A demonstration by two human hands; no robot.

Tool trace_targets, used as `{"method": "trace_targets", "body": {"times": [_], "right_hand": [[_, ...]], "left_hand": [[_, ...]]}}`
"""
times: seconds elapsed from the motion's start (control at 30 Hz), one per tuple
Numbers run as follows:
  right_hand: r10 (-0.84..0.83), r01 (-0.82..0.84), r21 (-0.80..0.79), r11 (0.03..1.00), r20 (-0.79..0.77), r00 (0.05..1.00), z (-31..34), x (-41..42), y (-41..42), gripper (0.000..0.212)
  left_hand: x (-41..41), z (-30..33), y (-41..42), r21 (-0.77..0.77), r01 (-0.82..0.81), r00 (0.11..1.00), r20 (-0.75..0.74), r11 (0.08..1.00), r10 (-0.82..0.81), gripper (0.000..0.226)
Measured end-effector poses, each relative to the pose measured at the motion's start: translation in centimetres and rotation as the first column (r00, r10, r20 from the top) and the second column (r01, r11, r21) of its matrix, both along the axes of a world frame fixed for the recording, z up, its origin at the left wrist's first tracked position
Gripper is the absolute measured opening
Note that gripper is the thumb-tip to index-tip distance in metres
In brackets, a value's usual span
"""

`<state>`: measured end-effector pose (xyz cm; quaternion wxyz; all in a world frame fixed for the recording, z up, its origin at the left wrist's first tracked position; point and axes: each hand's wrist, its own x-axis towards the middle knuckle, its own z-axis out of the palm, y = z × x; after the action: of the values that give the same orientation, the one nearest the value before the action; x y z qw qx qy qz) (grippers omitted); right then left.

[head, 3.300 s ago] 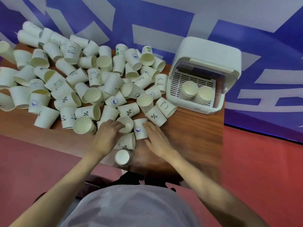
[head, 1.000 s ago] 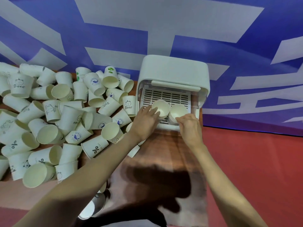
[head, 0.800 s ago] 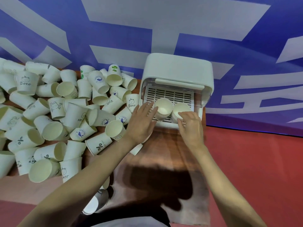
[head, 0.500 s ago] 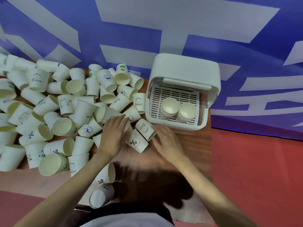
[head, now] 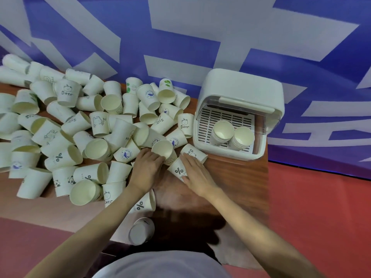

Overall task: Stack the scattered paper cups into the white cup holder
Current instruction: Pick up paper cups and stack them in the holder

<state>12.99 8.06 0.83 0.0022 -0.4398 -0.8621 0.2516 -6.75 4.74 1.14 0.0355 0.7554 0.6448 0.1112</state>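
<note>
— Where's the white cup holder (head: 240,91)?

— At the desk's (head: 230,177) far right corner, right against the blue-and-white wall (head: 180,37), open side facing the person. Two nested stacks stand side by side on its slatted floor: a left stack (head: 222,131) and a right stack (head: 242,138), mouths showing, touching each other.

— And the scattered paper cups (head: 84,135)?

— Heaped over the left and middle of the desk, mostly on their sides, reaching almost to the holder's left wall. One cup (head: 141,231) sits at the near edge.

— The hands?

— Both are at the heap's right fringe. The left hand (head: 147,169) has its fingers curled round a tilted cup (head: 163,150) whose open mouth faces up. The right hand (head: 195,173) lies flat, fingers straight and together, resting on a "%" cup (head: 177,171) lying on its side; its fingertips reach a second sideways cup (head: 193,153) just in front of the holder.

— Anything else?

— Red floor (head: 321,207) past the desk's right edge, and a grey shirt (head: 160,265) at the bottom.
</note>
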Motion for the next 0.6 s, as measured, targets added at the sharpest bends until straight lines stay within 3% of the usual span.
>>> {"method": "trace_targets", "body": {"times": [0.07, 0.27, 0.43, 0.6], "right_hand": [[0.010, -0.009, -0.021, 1.000, 0.013, 1.000, 0.2, -0.5, 0.0, 0.071], [0.045, -0.043, -0.041, 0.998, 0.058, 0.997, 0.0, -1.5, -0.2, 0.064], [0.029, -0.028, -0.022, 0.999, 0.057, 0.998, 0.9, -1.3, -0.4, 0.031], [-0.140, 0.139, -0.042, 0.989, -0.018, 0.990, 2.8, 1.5, -0.4, 0.009]], "left_hand": [[-0.4, 0.9, -0.5, 0.041, -0.032, 0.998, 0.050, 0.999, 0.030, 0.012], [-1.7, 2.9, -2.5, 0.148, -0.101, 0.986, 0.145, 0.984, 0.080, 0.036], [-1.8, 2.5, -2.7, 0.163, -0.108, 0.985, 0.149, 0.981, 0.083, 0.031], [-0.2, 2.9, -1.9, 0.143, -0.178, 0.963, 0.228, 0.974, 0.143, 0.029]]}}
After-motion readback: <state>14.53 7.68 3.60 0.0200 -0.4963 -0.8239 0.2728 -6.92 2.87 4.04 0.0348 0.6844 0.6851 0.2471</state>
